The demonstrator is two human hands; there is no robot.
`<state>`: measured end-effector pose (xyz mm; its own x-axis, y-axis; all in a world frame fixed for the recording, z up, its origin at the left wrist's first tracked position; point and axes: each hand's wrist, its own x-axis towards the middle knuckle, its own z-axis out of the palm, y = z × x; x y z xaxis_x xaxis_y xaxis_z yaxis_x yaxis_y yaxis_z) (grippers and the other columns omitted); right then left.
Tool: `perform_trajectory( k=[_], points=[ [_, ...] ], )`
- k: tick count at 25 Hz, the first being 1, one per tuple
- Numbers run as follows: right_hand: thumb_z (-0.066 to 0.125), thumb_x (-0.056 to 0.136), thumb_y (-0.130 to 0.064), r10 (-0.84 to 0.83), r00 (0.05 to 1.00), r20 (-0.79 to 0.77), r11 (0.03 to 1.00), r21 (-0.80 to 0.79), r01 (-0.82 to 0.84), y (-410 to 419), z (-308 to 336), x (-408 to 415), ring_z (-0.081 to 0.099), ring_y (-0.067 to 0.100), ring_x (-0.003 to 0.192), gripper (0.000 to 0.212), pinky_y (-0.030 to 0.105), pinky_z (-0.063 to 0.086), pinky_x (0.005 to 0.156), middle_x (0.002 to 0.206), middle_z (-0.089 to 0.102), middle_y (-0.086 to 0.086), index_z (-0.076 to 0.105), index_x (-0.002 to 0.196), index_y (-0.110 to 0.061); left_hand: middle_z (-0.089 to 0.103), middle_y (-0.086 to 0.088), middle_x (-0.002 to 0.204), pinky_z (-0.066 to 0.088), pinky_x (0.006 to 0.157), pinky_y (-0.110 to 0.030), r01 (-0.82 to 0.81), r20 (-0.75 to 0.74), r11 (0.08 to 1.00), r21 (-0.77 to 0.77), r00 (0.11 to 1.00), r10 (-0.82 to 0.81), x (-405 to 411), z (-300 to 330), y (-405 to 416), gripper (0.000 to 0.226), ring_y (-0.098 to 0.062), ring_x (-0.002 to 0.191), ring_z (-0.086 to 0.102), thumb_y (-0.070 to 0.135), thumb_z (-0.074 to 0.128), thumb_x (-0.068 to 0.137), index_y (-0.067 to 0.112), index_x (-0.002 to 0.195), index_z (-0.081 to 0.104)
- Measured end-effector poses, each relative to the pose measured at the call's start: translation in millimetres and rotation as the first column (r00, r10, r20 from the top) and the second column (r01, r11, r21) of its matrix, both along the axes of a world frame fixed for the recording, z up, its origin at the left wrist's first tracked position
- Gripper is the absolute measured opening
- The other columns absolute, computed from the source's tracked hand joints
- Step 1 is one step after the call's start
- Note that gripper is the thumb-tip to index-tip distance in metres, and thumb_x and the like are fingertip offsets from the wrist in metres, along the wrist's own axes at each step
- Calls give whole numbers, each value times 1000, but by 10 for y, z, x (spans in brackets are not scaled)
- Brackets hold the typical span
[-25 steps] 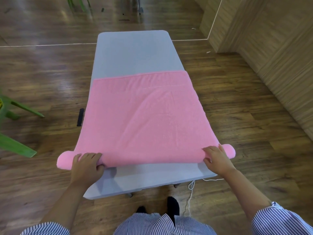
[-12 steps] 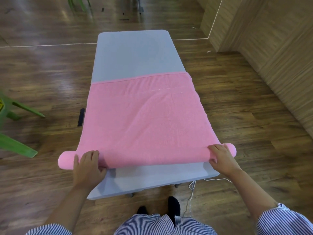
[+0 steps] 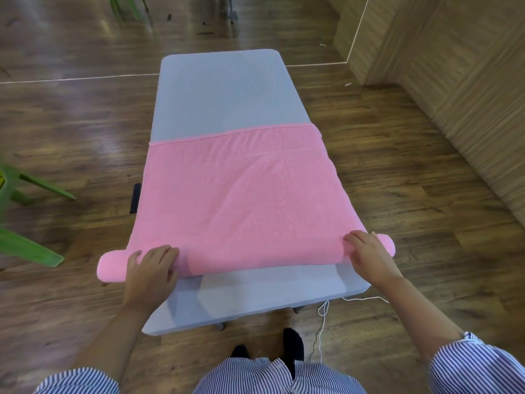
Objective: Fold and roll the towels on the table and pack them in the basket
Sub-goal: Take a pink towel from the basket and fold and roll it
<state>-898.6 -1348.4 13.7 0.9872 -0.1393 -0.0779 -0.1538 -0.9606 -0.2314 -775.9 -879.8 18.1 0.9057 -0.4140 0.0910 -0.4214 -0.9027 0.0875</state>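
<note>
Both forearms reach forward from the near edge of the view, bare from the elbows down, with striped sleeves bunched at the upper arms. The left hand lies palm down near the left end of the rolled towel, its fingers laid loosely over the top of the roll and angled toward the right, the thumb out on the left side. The right hand sits palm down near the right end (the roll's tip pokes out just beyond it), fingers draped over the roll and pointing left and far. Both wrists are nearly straight, and the two hands are well apart.
</note>
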Motion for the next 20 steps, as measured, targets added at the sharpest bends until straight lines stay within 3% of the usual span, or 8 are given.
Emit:
perform_trajectory(
  k=[3,6,11,13,15,17,20],
  points=[
    [66,61,-13,26,998,-54,1000,4,-26,38,-68,-40,58,35,105,57,54,40,96,113,62,14,60,116,-3,64,-5,112,40,90,-57,20,-131,999,49,991,-14,-32,-59,-27,56,-29,102,60,42,47,65,13,110,64],
    [70,65,-5,-23,997,-67,1000,-14,22,81,-60,-11,58,36,104,51,50,37,101,109,64,14,61,115,-3,68,-6,104,44,82,-52,10,-182,997,76,983,4,-43,-47,-43,54,-30,93,64,37,42,67,12,108,67],
    [52,84,-20,-47,973,-224,997,-70,32,50,86,88,49,22,117,44,37,15,114,118,60,2,53,127,-15,71,-4,80,45,71,-45,58,-111,998,22,992,-55,-25,42,-63,49,-28,72,67,33,38,69,10,95,72],
    [50,83,-20,-66,969,-237,996,-69,51,51,107,78,48,21,118,44,40,13,115,121,58,1,52,127,-17,71,-5,91,45,76,-48,31,-75,1000,5,997,-30,-10,46,-39,48,-29,81,67,35,41,69,10,99,70],
    [53,80,-20,-93,977,-193,995,-61,83,70,93,56,49,26,115,44,45,17,113,121,57,4,53,124,-15,66,-7,104,43,80,-50,-100,-61,995,-1,993,100,-26,54,-7,50,-30,92,63,40,48,67,9,103,65],
    [55,77,-21,-109,984,-137,994,-30,106,73,62,10,52,32,107,45,48,21,110,115,59,9,57,120,-11,62,-11,105,42,79,-52,-168,-82,986,-9,983,167,-73,30,33,56,-34,95,59,48,51,66,6,102,61],
    [60,75,-18,-86,983,-165,996,22,91,69,62,-49,50,33,109,49,43,19,110,116,59,10,56,123,-10,59,-15,108,40,83,-59,-76,-78,995,59,994,81,-134,-88,99,55,-36,100,57,38,49,64,5,106,59]
  ],
)
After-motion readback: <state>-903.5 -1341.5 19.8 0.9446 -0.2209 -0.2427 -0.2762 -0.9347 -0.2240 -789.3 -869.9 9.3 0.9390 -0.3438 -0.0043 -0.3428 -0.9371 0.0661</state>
